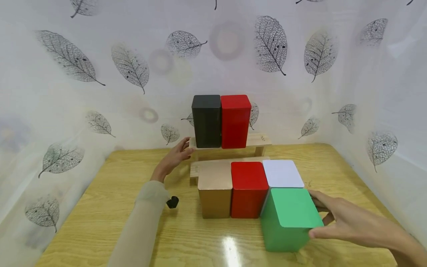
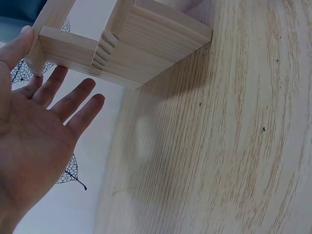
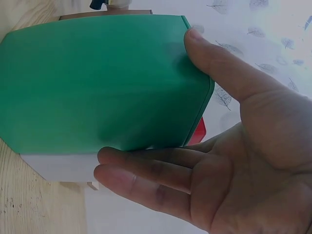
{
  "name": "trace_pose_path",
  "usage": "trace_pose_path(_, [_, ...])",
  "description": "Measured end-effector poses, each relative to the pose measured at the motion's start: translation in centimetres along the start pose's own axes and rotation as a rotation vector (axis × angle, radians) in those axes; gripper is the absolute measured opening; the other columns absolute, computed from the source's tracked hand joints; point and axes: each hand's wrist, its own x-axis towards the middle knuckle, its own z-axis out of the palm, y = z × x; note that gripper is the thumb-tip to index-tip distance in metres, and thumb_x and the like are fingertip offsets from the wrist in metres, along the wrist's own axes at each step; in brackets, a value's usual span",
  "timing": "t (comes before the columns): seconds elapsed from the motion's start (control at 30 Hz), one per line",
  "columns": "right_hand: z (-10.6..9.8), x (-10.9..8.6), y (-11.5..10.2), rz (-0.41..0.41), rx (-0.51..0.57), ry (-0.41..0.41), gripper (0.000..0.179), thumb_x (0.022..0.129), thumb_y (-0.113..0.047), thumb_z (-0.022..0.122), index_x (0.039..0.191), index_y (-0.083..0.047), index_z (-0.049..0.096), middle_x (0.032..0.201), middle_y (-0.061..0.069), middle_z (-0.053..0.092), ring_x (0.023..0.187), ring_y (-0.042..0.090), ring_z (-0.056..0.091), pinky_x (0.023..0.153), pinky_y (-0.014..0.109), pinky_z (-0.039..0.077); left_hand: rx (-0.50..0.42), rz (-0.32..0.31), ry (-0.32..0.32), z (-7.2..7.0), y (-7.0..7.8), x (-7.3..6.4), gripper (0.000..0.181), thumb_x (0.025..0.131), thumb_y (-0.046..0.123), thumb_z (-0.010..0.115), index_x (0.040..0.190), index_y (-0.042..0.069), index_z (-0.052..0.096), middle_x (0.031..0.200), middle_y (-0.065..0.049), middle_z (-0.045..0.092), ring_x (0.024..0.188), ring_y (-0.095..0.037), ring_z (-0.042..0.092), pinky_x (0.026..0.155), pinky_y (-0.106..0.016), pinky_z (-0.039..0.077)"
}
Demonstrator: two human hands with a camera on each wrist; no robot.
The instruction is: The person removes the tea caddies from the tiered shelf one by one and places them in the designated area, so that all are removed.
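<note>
My right hand (image 1: 353,222) grips a green box (image 1: 295,207) with rounded edges, thumb on its near side and fingers round the far side. In the right wrist view, the thumb lies at the rim of the green box (image 3: 97,87). Whether its base touches the table cannot be told. My left hand (image 1: 175,157) is at the left end of a two-step wooden stand (image 1: 258,140). In the left wrist view, thumb and index finger pinch the end of the stand's upper board (image 2: 34,58); the other fingers of the left hand (image 2: 36,141) are extended.
On the upper step stand a black box (image 1: 207,122) and a red box (image 1: 235,122). Before the lower step are a gold box (image 1: 215,189), another red box (image 1: 248,189) and a white box (image 1: 283,173). A small black object (image 1: 172,202) is beside the left sleeve.
</note>
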Motion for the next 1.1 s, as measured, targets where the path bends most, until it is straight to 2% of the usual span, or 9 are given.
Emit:
trace_pose_path(0.13, [0.0, 0.1, -0.1, 0.004, 0.0, 0.001, 0.086, 0.09, -0.015, 0.082, 0.157, 0.003, 0.031, 0.133, 0.006, 0.066, 0.116, 0.003, 0.061, 0.073, 0.027, 0.061, 0.0, -0.003, 0.003, -0.1, 0.1, 0.0, 0.074, 0.112, 0.026, 0.05, 0.167, 0.008, 0.003, 0.17, -0.021, 0.011, 0.152, -0.04, 0.028, 0.122, -0.055, 0.03])
trace_pose_path(0.27, [0.0, 0.2, 0.0, -0.011, 0.003, 0.0, 0.088, 0.089, -0.016, 0.083, 0.158, -0.001, 0.031, 0.133, 0.002, 0.066, 0.114, 0.006, 0.063, 0.074, 0.028, 0.06, 0.0, -0.002, -0.002, -0.2, 0.0, -0.1, 0.074, 0.112, 0.026, 0.049, 0.167, 0.008, 0.003, 0.17, -0.021, 0.011, 0.151, -0.041, 0.028, 0.122, -0.056, 0.029])
trace_pose_path(0.43, [-0.5, -0.6, 1.0, -0.016, -0.077, 0.049, 0.087, 0.089, -0.021, 0.083, 0.16, -0.008, 0.033, 0.139, -0.005, 0.062, 0.116, 0.006, 0.063, 0.076, 0.028, 0.059, 0.008, -0.01, -0.012, -0.1, 0.0, -0.1, 0.074, 0.112, 0.026, 0.048, 0.167, 0.008, 0.001, 0.171, -0.02, 0.008, 0.152, -0.041, 0.025, 0.122, -0.056, 0.028])
trace_pose_path(0.57, [-2.2, -1.4, 2.2, 0.034, -0.078, 0.058, 0.061, 0.104, -0.008, 0.06, 0.16, -0.014, 0.038, 0.146, -0.012, 0.056, 0.122, 0.003, 0.059, 0.08, 0.025, 0.058, 0.01, -0.011, -0.009, -0.1, 0.1, -0.1, 0.074, 0.112, 0.026, 0.048, 0.167, 0.008, 0.002, 0.171, -0.021, 0.008, 0.152, -0.04, 0.025, 0.122, -0.056, 0.028])
trace_pose_path(0.67, [-3.6, -1.5, 2.7, 0.079, -0.075, 0.055, 0.052, 0.109, 0.0, 0.04, 0.158, -0.018, 0.04, 0.145, -0.015, 0.055, 0.118, 0.004, 0.061, 0.082, 0.024, 0.056, 0.009, -0.008, -0.007, -0.1, 0.2, -0.1, 0.074, 0.112, 0.026, 0.048, 0.167, 0.007, 0.002, 0.171, -0.021, 0.009, 0.153, -0.04, 0.025, 0.122, -0.056, 0.028])
trace_pose_path(0.87, [-5.4, 0.1, 2.1, 0.13, -0.105, 0.126, 0.046, 0.112, -0.005, 0.038, 0.155, -0.018, 0.046, 0.137, -0.012, 0.061, 0.111, 0.008, 0.065, 0.085, 0.025, 0.055, 0.02, -0.008, -0.007, -0.1, 0.1, -0.1, 0.073, 0.112, 0.026, 0.049, 0.167, 0.008, 0.003, 0.17, -0.02, 0.01, 0.153, -0.04, 0.025, 0.123, -0.055, 0.028])
trace_pose_path(0.97, [-6.2, 1.5, 1.7, 0.15, -0.081, 0.137, 0.043, 0.113, -0.01, 0.04, 0.154, -0.018, 0.046, 0.139, -0.009, 0.059, 0.114, 0.007, 0.063, 0.088, 0.024, 0.054, 0.025, -0.013, -0.003, -0.2, 0.1, -0.1, 0.074, 0.112, 0.027, 0.049, 0.167, 0.008, 0.003, 0.171, -0.02, 0.01, 0.153, -0.04, 0.025, 0.123, -0.055, 0.028])
trace_pose_path(1.1, [-7.3, 3.6, 1.2, 0.134, -0.052, 0.141, 0.042, 0.112, -0.013, 0.044, 0.154, -0.015, 0.048, 0.144, 0.0, 0.056, 0.12, 0.004, 0.06, 0.092, 0.02, 0.052, 0.026, -0.01, -0.002, -0.2, 0.0, -0.1, 0.075, 0.112, 0.027, 0.05, 0.167, 0.008, 0.003, 0.171, -0.019, 0.01, 0.153, -0.039, 0.024, 0.123, -0.055, 0.028])
